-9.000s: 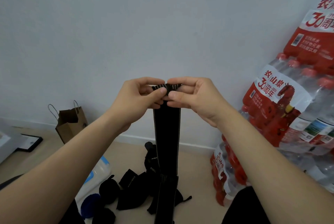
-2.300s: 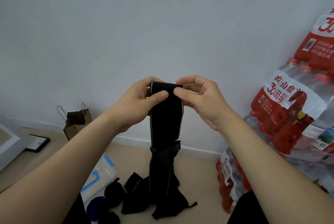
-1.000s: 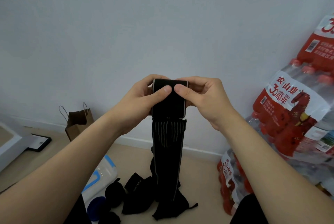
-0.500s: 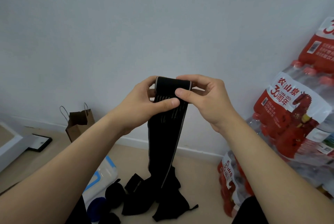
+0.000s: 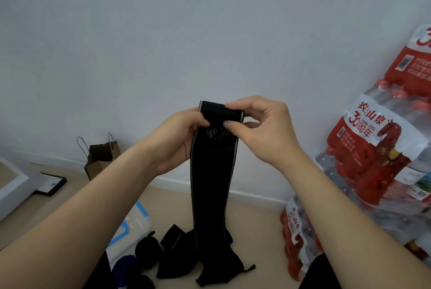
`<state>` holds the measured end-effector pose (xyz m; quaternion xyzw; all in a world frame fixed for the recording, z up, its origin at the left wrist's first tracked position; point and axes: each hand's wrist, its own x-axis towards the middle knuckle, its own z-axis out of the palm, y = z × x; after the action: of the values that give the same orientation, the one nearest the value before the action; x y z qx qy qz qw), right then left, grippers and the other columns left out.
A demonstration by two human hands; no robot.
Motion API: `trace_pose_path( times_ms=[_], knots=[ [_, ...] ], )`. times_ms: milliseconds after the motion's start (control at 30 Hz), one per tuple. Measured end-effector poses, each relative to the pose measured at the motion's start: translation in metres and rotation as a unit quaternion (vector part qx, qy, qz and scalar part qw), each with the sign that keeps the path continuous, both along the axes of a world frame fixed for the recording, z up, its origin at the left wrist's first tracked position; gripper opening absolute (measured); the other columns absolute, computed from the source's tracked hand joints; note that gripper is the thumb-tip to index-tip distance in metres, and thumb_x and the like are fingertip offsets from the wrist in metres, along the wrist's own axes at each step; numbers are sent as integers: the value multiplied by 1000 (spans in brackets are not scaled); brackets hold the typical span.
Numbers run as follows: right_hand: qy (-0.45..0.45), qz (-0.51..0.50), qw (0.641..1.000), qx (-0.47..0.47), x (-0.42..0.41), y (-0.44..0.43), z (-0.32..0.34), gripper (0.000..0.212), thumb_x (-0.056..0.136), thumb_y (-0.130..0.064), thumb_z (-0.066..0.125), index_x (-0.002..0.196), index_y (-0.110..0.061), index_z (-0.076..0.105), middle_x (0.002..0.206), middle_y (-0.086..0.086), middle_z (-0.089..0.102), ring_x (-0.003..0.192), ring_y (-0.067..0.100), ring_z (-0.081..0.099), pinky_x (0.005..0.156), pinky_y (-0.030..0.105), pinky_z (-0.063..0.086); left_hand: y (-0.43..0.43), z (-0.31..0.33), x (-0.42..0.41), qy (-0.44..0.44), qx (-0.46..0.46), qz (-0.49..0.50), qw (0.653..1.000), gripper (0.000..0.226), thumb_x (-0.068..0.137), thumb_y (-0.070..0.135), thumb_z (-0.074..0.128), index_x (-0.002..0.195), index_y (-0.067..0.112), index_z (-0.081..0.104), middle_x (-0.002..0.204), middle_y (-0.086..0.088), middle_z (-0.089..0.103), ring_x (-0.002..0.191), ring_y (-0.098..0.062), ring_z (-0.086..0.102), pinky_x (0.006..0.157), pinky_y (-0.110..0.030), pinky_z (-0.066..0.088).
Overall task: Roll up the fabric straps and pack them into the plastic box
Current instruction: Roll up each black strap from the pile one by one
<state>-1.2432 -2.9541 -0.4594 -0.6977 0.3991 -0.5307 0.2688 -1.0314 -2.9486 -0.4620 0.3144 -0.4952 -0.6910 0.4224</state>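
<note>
At the far left edge of the frame I can see a white panel (image 5: pixel 10 189) on the floor (image 5: pixel 254 225), with a flat black frame (image 5: pixel 50 183) touching its corner. A little further right, a brown paper bag (image 5: pixel 101 155) stands against the wall (image 5: pixel 163 32). In the lower left, partly hidden behind the left forearm, the plastic box (image 5: pixel 131 224) with blue trim lies on the floor. Just right of it, at the bottom edge, sit dark rolled straps (image 5: pixel 148 248) and a heap of loose straps (image 5: pixel 177 258).

Near the centre, the left hand (image 5: pixel 177 141) has its fingers curled round the left edge of the black strap (image 5: pixel 213 183), with the thumb pressed on the front just under the wound top. The strap hangs straight down from between both hands, and its lower end reaches the heap on the floor. Its upper end is wound into a small roll (image 5: pixel 221 112), held a little above the middle of the frame. The right hand (image 5: pixel 265 134) pinches that roll from the right, with the index finger over the top and the thumb on the front below it. Its other fingers are curled behind.

Along the right edge, packs of bottled water (image 5: pixel 377 160) with red and white labels are stacked from the floor upward.
</note>
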Motion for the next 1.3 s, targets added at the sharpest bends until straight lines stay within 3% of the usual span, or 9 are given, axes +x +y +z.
trace_pose_path(
  times_ms=[133, 300, 400, 633, 833, 933, 1067, 1167, 1300],
  knots=[
    [-1, 32, 999, -14, 1, 1, 0, 29, 83, -3, 85, 105, -21, 85, 109, -2, 78, 107, 17, 76, 83, 29, 65, 3, -5, 0, -30, -71, 15, 997, 32, 109, 31, 63, 135, 15, 69, 127, -12, 77, 118, -34, 75, 87, -39, 65],
    [-38, 55, 994, 81, -9, -2, 3, 35, 91, -25, 86, 125, -20, 77, 107, 2, 81, 101, 21, 79, 88, 37, 64, 2, -6, 4, -46, -135, 36, 989, 29, 106, 15, 67, 134, 15, 62, 116, -11, 74, 108, -27, 74, 90, -36, 62],
    [14, 69, 994, 85, -11, -1, 2, 26, 93, -18, 86, 118, -19, 81, 105, 0, 83, 99, 16, 79, 90, 38, 64, 2, -5, 6, -54, -124, 19, 991, 35, 100, 16, 69, 134, 19, 61, 115, -7, 72, 107, -25, 73, 93, -40, 59],
    [89, -30, 996, 12, -2, 3, 1, 36, 77, -21, 96, 108, -33, 84, 96, -14, 80, 84, 11, 72, 78, 31, 56, -1, -9, -1, -108, -94, 28, 989, 51, 103, 57, 61, 116, 11, 81, 121, -17, 78, 114, -32, 76, 100, -42, 60],
    [-18, 49, 995, 82, -5, 1, 2, 21, 93, -29, 82, 110, -17, 82, 85, -5, 76, 77, 11, 71, 72, 29, 57, -6, -10, 4, -78, -147, 41, 985, 30, 101, 33, 73, 121, 12, 78, 122, -16, 79, 118, -32, 75, 101, -36, 61],
    [38, 68, 989, 125, -11, 1, 1, 16, 98, -30, 80, 108, -18, 82, 84, 6, 77, 72, 16, 73, 69, 31, 59, -7, -11, 4, -107, -187, 79, 973, 28, 95, 26, 76, 120, 13, 76, 117, -14, 79, 113, -28, 76, 102, -38, 60],
    [38, 48, 993, 106, -13, 0, 1, 18, 91, -22, 88, 109, -21, 84, 84, 0, 81, 71, 13, 76, 69, 26, 60, -4, -14, 2, -119, -157, 60, 979, 42, 97, 38, 73, 129, 12, 67, 117, -12, 75, 111, -25, 73, 101, -44, 56],
    [46, 41, 994, 89, -11, 0, 0, 26, 84, -16, 93, 105, -29, 85, 93, 0, 83, 87, 23, 81, 85, 42, 67, -4, -14, 1, -129, -107, 32, 985, 61, 94, 61, 71, 128, 9, 69, 123, -18, 74, 116, -31, 73, 107, -53, 55],
    [55, 34, 994, 91, -6, 3, -5, 38, 78, -24, 97, 111, -34, 82, 99, 0, 81, 85, 19, 79, 84, 35, 65, -4, -10, 4, -94, -92, 72, 989, 40, 91, 41, 83, 118, 13, 76, 115, -16, 78, 108, -30, 76, 103, -47, 58]
  ],
)
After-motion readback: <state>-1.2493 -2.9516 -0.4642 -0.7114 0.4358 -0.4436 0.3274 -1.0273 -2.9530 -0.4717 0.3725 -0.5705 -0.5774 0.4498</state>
